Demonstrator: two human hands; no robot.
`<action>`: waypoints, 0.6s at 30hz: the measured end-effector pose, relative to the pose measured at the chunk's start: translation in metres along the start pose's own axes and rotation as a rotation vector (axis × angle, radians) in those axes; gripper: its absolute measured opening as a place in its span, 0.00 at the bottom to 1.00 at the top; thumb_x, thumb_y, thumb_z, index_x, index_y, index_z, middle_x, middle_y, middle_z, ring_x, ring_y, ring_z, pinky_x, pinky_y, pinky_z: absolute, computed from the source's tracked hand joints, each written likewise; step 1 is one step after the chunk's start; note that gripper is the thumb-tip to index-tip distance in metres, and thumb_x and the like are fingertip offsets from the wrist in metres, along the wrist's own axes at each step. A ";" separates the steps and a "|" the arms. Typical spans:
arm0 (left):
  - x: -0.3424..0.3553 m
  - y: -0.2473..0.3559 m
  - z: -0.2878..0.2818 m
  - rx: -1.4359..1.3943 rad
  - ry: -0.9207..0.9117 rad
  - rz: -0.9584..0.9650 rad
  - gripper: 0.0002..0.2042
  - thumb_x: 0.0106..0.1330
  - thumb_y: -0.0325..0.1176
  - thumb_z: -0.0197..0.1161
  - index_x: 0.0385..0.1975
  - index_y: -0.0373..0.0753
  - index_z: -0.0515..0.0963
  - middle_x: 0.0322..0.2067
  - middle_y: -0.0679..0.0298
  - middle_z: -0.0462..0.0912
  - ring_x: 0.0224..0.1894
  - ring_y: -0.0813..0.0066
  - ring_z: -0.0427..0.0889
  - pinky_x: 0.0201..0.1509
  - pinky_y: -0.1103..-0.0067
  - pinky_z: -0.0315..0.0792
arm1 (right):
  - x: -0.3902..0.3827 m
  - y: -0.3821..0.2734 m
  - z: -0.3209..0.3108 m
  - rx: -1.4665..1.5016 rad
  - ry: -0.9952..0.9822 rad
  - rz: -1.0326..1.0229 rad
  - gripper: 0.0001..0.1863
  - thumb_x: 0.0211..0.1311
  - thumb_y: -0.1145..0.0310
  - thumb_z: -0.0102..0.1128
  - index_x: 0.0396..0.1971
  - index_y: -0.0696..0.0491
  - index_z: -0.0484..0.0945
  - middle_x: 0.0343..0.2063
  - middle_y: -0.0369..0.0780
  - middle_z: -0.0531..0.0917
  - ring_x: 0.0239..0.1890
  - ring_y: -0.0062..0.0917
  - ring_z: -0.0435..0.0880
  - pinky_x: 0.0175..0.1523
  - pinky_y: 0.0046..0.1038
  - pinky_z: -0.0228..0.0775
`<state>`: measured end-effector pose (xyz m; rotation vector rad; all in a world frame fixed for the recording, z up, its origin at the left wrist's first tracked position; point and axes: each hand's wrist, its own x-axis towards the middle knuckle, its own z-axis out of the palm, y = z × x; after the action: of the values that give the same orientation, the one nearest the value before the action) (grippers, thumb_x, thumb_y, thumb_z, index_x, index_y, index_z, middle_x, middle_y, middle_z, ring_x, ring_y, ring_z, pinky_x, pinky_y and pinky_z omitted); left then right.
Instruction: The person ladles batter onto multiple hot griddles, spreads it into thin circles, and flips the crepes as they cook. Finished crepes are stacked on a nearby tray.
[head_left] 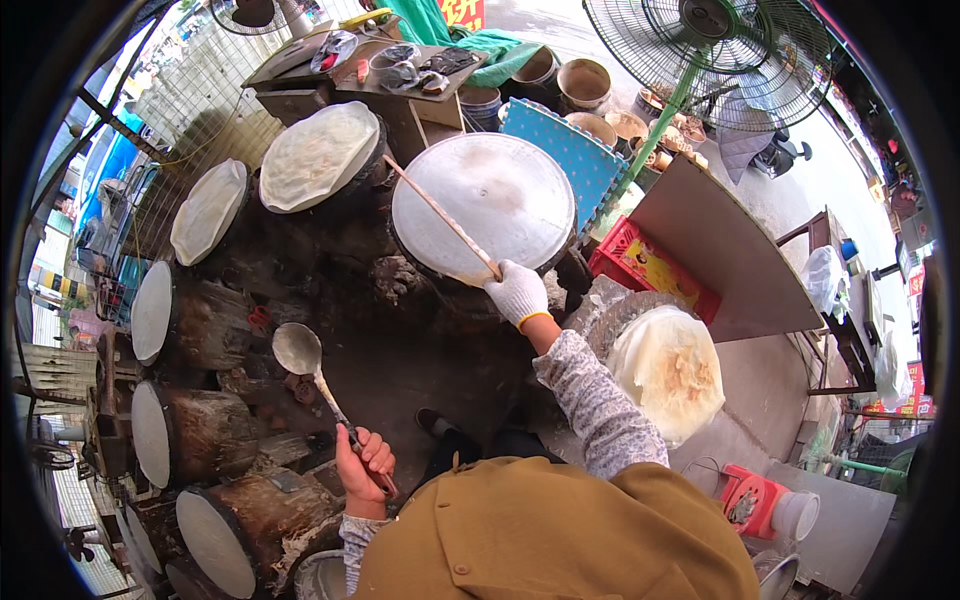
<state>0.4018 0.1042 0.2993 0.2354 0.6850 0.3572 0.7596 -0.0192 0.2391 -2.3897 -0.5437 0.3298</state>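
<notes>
My right hand [518,295], in a white knit glove, is closed around the near end of a long thin wooden stick [442,215]. The stick slants up and left across a large round griddle [485,205] with a whitish, smooth layer on top; its far tip is near the griddle's left rim. My bare left hand [365,465] grips the handle of a ladle [297,348], held low over the dark ground left of my body. The ladle's round bowl is coated in pale batter. By my right forearm lies a stack of thin round pancakes [668,375], browned in the middle.
Round griddles on drum stoves curve around my left, two bearing pale pancakes [320,157] [208,212]. Beyond stand a cluttered table [375,75], buckets [584,85] and a green fan [708,30]. A red crate [650,268] and a tilted board [725,250] are at right.
</notes>
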 end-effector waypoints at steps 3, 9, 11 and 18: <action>0.004 -0.002 0.002 -0.022 -0.011 -0.005 0.23 0.75 0.54 0.43 0.24 0.42 0.65 0.14 0.72 0.59 0.12 0.81 0.60 0.15 0.81 0.60 | -0.019 -0.010 0.014 0.619 -0.082 0.012 0.16 0.54 0.59 0.64 0.26 0.59 0.77 0.17 0.42 0.79 0.18 0.31 0.79 0.28 0.31 0.71; 0.010 -0.008 0.010 0.004 -0.057 -0.010 0.23 0.75 0.54 0.44 0.24 0.43 0.66 0.14 0.73 0.59 0.12 0.82 0.59 0.16 0.82 0.60 | -0.102 -0.071 -0.084 1.665 -0.526 0.177 0.11 0.56 0.69 0.63 0.36 0.55 0.71 0.17 0.32 0.69 0.12 0.16 0.64 0.18 0.19 0.52; 0.012 -0.013 0.014 0.035 -0.037 -0.020 0.23 0.75 0.54 0.43 0.24 0.43 0.66 0.13 0.73 0.58 0.12 0.82 0.59 0.15 0.82 0.59 | -0.123 -0.088 -0.117 1.665 -0.488 0.115 0.16 0.53 0.71 0.64 0.40 0.55 0.70 0.19 0.33 0.71 0.13 0.16 0.64 0.18 0.19 0.52; 0.022 -0.031 0.025 0.093 -0.035 -0.069 0.24 0.74 0.57 0.44 0.22 0.45 0.66 0.12 0.73 0.58 0.11 0.81 0.58 0.14 0.81 0.57 | -0.173 -0.122 -0.195 1.743 -0.749 -0.590 0.17 0.49 0.69 0.73 0.33 0.55 0.73 0.26 0.41 0.79 0.23 0.29 0.77 0.28 0.28 0.68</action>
<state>0.4415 0.0826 0.2953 0.3046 0.6741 0.2553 0.6427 -0.1203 0.4819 -0.3531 -0.7501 0.9127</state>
